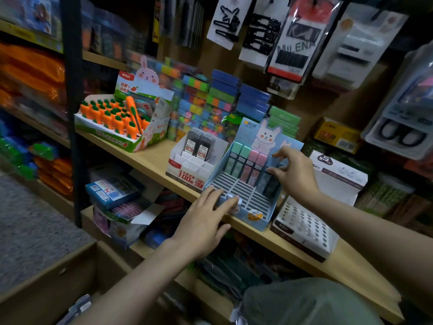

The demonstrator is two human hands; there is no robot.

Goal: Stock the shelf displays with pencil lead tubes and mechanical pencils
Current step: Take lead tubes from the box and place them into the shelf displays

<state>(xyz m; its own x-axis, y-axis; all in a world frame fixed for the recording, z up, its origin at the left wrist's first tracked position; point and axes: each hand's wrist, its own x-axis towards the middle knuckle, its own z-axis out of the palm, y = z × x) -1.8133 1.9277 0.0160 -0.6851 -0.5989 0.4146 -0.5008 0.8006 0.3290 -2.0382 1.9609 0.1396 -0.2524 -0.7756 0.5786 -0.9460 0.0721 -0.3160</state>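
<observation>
So far only the back row of the blue display (241, 198) held lead tubes (248, 165); my left hand (206, 221) braced it, open, while my right hand (293, 172) pinched one in.

We have a single view, from a wide-angle camera worn on the head, looking forward and down at a wooden shelf (150, 158) that runs tilted from the left of the frame down to the lower right. We are close: both forearms enter from the bottom edge, the left hand (206, 221) near the centre and the right hand (293, 174) just right of it. Hanging packs (302, 38) fill the top, curved and blurred toward the edges. The floor (30, 231) shows at lower left.
</observation>
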